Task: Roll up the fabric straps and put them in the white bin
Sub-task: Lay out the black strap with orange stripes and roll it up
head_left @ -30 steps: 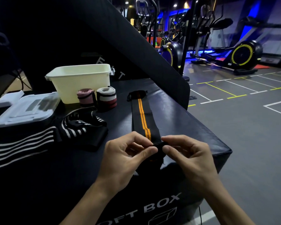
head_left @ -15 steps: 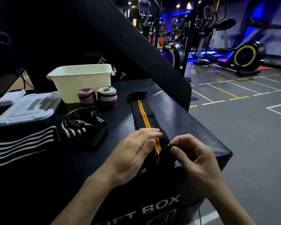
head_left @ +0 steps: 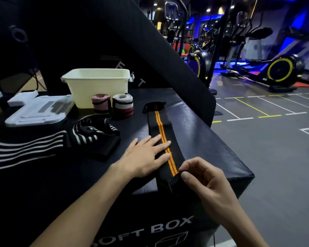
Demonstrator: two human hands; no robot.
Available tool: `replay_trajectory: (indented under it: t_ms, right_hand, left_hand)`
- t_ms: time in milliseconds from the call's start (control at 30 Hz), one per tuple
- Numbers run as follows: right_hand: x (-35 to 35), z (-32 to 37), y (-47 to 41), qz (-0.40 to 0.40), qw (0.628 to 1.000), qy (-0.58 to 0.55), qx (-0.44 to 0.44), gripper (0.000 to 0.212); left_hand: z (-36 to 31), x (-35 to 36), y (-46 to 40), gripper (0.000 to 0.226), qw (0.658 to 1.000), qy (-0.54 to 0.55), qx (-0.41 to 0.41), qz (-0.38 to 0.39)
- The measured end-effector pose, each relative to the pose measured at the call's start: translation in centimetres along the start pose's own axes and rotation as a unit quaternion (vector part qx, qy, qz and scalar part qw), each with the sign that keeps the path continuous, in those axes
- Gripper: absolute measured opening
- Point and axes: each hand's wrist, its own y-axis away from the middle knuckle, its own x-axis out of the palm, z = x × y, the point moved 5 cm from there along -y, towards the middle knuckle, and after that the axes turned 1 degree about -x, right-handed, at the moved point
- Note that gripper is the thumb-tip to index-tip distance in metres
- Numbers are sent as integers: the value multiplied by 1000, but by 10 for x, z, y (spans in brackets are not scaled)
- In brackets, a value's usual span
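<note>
At the near edge of the padded black bench (head_left: 212, 138), toward five o'clock, the right hand (head_left: 206, 182) pinches the near end of the orange-striped strap (head_left: 161, 132) between thumb and curled fingers, where a small black fold or first turn has formed. Just beside it at about nine o'clock, the left hand (head_left: 144, 155) lies flat with fingers straight and spread, pressing the strap down on the bench surface. From there the strap runs flat toward twelve o'clock, ending in a dark tab.

This looks like the very start of rolling this strap: the end is tucked but no real coil exists yet. The next move probably calls for the right hand to turn the tucked end over itself toward twelve o'clock, keeping the edges in line with the orange stripes, while the left hand holds the length taut and gives way as the roll advances.

Farther off at ten o'clock, a loose black strap with white stripes (head_left: 89, 134) lies heaped, apparently still to be rolled. Beyond it, two rolled straps (head_left: 112, 105) stand just in front of the white bin (head_left: 96, 86), outside it, so they likely still need putting in. A clear plastic lid (head_left: 37, 111) lies at nine o'clock of the bin.
</note>
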Motion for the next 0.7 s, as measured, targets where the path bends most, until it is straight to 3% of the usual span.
replay_trajectory:
  t_ms: [233, 333, 500, 700]
  right_hand:
    - [-3, -4, -3, -17, 1000, -4, 7, 7]
    - [-2, -6, -6, -14, 1000, -8, 18, 5]
    - [-2, -6, -9, 8, 1000, -21, 20, 9]
    - [0, -1, -7, 40, 999, -30, 19, 8]
  left_hand:
    - [14, -33, -54, 41, 991, 6, -111, -79]
    - [31, -38, -69, 40, 974, 74, -170, -127]
    - [42, -47, -88, 79, 951, 144, -263, -79]
    - [58, -47, -97, 51, 930, 206, -290, -86]
